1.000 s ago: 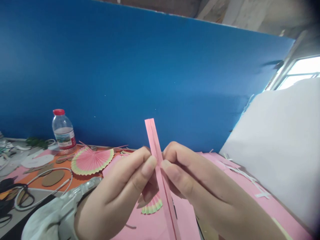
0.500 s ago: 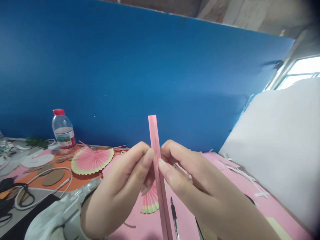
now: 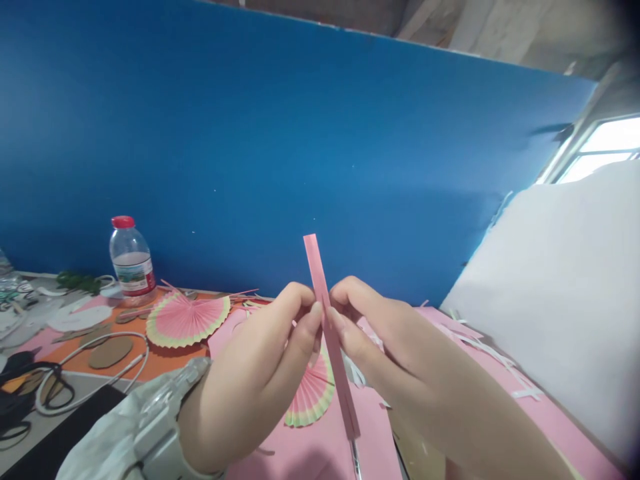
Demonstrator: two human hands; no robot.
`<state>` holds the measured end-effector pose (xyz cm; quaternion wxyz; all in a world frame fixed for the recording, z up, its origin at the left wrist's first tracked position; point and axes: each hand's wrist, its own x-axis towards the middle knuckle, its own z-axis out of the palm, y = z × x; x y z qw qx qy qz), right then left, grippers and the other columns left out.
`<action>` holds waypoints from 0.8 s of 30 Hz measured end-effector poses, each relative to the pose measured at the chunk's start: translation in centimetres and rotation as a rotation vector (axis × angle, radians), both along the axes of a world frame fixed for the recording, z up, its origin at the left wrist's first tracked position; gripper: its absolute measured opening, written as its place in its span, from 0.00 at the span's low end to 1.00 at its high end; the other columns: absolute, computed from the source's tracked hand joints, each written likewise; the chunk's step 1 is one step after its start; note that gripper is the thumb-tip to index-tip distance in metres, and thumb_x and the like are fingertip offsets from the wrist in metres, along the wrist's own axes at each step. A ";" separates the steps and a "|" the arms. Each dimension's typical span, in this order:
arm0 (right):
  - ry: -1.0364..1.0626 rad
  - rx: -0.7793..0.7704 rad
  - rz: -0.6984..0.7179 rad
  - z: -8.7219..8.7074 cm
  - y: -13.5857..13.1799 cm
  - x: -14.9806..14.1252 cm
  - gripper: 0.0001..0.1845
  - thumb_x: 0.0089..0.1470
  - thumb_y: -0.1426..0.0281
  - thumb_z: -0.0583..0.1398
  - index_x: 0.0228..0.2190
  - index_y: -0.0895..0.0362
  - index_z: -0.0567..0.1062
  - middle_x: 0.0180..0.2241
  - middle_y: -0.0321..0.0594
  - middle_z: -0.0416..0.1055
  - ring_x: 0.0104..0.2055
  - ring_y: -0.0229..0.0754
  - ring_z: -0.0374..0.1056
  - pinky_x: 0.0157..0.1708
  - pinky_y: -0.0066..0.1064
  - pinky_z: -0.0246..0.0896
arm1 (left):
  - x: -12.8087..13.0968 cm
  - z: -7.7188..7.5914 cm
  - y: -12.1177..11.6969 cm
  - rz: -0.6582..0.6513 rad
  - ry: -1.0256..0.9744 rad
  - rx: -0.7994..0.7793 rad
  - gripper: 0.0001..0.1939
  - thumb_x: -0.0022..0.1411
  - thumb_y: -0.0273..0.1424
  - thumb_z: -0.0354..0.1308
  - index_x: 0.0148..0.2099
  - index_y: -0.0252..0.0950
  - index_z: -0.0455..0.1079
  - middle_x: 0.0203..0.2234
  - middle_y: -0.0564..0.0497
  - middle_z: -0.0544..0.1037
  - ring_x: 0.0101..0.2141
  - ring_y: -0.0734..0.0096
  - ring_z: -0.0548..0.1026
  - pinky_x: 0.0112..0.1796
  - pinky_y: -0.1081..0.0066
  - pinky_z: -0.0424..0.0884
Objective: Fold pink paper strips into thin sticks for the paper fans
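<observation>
A long narrow folded strip of pink paper (image 3: 315,263) stands nearly upright in front of me, leaning a little to the left at its top. My left hand (image 3: 255,383) pinches its middle from the left with thumb and fingers. My right hand (image 3: 400,363) pinches the same spot from the right. Both hands are closed on the strip, and its lower end (image 3: 350,417) reaches down over the pink sheet (image 3: 325,447) on the table. A small pink pleated fan with a yellow-green edge (image 3: 313,400) lies partly hidden behind my hands.
A larger pink pleated fan (image 3: 187,320) lies on an orange mat beside a red-capped water bottle (image 3: 131,261). White cable (image 3: 90,373), scissors and paper cut-outs clutter the left. A blue board (image 3: 300,147) stands behind, a white board (image 3: 560,287) leans at right. A pen tip (image 3: 356,463) shows below.
The strip's lower end has come up and now shows in full. My hands have closed in tighter around its middle. The small fan behind them shows more.
</observation>
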<state>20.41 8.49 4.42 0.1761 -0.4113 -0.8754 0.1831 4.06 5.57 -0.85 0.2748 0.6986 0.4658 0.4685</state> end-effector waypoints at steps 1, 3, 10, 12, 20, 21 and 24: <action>-0.017 0.018 -0.014 -0.2 0.1 0.0 0.13 0.65 0.68 0.43 0.27 0.53 0.56 0.20 0.28 0.55 0.20 0.35 0.53 0.17 0.27 0.45 | 0.0 0.0 0.1 0.026 0.024 0.004 0.14 0.73 0.38 0.37 0.35 0.41 0.55 0.26 0.57 0.61 0.27 0.74 0.61 0.31 0.69 0.61; -0.023 0.087 -0.027 -0.6 0.2 0.0 0.13 0.64 0.69 0.44 0.26 0.53 0.54 0.20 0.28 0.55 0.20 0.34 0.52 0.17 0.26 0.45 | 0.0 0.0 0.3 0.053 0.069 0.015 0.14 0.73 0.38 0.37 0.34 0.40 0.55 0.26 0.57 0.61 0.26 0.73 0.61 0.30 0.68 0.60; -0.002 0.209 0.003 -1.0 0.6 -0.2 0.12 0.63 0.72 0.44 0.26 0.53 0.55 0.20 0.28 0.55 0.20 0.34 0.53 0.19 0.26 0.47 | 0.2 0.2 0.3 0.049 0.141 0.004 0.15 0.73 0.35 0.36 0.32 0.40 0.54 0.25 0.57 0.63 0.26 0.72 0.62 0.30 0.68 0.60; 0.006 0.222 0.011 -0.9 0.5 -0.2 0.12 0.63 0.72 0.44 0.27 0.53 0.56 0.20 0.28 0.56 0.20 0.34 0.54 0.19 0.26 0.48 | 0.2 0.2 0.3 0.052 0.155 0.010 0.16 0.72 0.35 0.36 0.31 0.39 0.53 0.24 0.57 0.63 0.26 0.72 0.63 0.30 0.69 0.60; 0.055 0.333 0.044 -0.8 0.1 -0.7 0.13 0.60 0.74 0.49 0.24 0.54 0.52 0.20 0.29 0.53 0.20 0.34 0.52 0.20 0.26 0.47 | 0.2 0.1 0.2 0.162 0.252 0.174 0.16 0.70 0.32 0.40 0.28 0.39 0.52 0.20 0.58 0.60 0.21 0.75 0.60 0.24 0.70 0.55; 0.057 0.357 0.038 -0.9 0.1 -0.8 0.14 0.60 0.74 0.50 0.24 0.53 0.52 0.20 0.29 0.53 0.20 0.34 0.52 0.20 0.27 0.47 | 0.2 0.1 0.3 0.178 0.265 0.187 0.15 0.70 0.31 0.40 0.28 0.39 0.52 0.20 0.58 0.59 0.21 0.75 0.60 0.24 0.71 0.55; 0.039 0.404 0.002 -1.4 0.2 -1.1 0.15 0.61 0.74 0.49 0.24 0.53 0.51 0.20 0.30 0.53 0.21 0.35 0.52 0.21 0.28 0.45 | 0.2 0.2 0.5 0.231 0.289 0.191 0.15 0.70 0.31 0.41 0.28 0.39 0.52 0.19 0.58 0.59 0.21 0.75 0.60 0.23 0.71 0.54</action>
